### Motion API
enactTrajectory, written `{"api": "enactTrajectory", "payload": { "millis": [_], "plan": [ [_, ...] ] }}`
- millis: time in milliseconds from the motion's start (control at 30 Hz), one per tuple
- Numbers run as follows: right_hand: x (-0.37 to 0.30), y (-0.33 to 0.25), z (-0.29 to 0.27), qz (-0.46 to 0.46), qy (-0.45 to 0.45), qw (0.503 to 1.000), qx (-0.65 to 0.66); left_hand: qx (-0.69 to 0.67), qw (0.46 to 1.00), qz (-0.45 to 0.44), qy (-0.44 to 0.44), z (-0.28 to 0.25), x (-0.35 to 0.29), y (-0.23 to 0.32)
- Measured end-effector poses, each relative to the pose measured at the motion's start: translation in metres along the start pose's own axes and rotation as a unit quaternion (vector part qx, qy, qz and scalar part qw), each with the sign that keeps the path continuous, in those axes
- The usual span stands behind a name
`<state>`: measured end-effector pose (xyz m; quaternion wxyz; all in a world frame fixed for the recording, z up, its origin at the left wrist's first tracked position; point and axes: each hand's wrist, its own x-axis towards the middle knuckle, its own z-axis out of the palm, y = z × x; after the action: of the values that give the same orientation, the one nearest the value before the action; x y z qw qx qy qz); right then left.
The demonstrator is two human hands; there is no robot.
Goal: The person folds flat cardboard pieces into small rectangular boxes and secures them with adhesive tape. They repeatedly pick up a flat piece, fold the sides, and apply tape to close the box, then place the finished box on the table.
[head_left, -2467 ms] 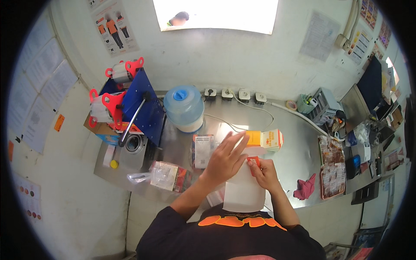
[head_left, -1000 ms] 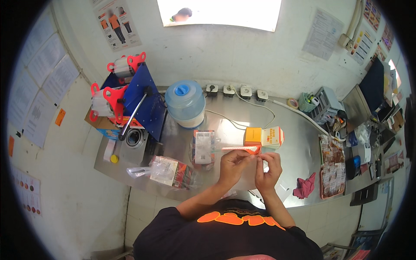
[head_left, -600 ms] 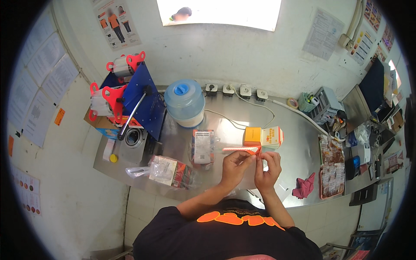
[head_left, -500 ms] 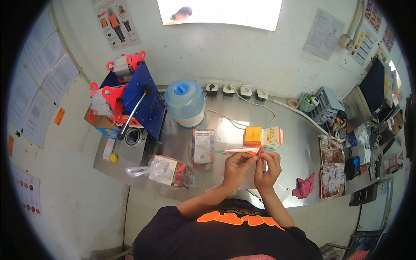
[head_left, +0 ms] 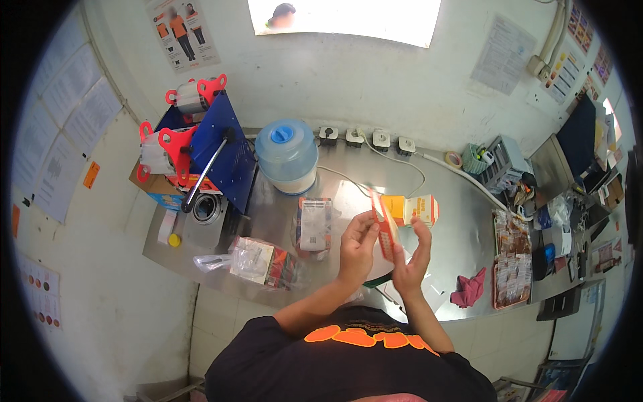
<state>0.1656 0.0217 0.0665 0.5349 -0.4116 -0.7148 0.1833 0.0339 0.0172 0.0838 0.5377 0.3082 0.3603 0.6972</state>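
Note:
A small red-and-white folded carton (head_left: 384, 236) stands upright between my hands above the table. My left hand (head_left: 358, 249) is closed on its left side, thumb across the front. On the other side my right hand (head_left: 411, 265) has its thumb against or very near the carton's lower edge, and its index finger is stretched up, apart from the thumb. Just beyond them are a yellow box (head_left: 394, 206) and a yellow-and-white printed carton stack (head_left: 423, 210). To the left lie a plastic-wrapped pack (head_left: 313, 228) and a red-and-white bagged pack (head_left: 261, 262).
A blue machine with a lever (head_left: 224, 161) occupies the table's left end, beside a blue water jug (head_left: 287, 157). Sockets (head_left: 355, 138) and cables line the wall. At right are a pink cloth (head_left: 468, 288), a tray of small packets (head_left: 513, 261) and a grey drawer unit (head_left: 505, 164).
The carton has turned from lying sideways to standing upright. My right fingers have spread from their pinch on it, while my left hand still grips it.

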Motion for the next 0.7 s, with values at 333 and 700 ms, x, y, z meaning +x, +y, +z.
{"api": "enactTrajectory", "payload": {
  "millis": [333, 700],
  "plan": [
    [0.021, -0.009, -0.027, 0.389, -0.130, 0.844, 0.346, 0.248, 0.963, 0.106, -0.028, -0.025, 0.006, 0.002],
    [0.003, 0.002, 0.007, 0.297, -0.018, 0.945, 0.135, 0.516, 0.803, 0.269, -0.128, -0.037, 0.021, 0.005]
  ]
}}
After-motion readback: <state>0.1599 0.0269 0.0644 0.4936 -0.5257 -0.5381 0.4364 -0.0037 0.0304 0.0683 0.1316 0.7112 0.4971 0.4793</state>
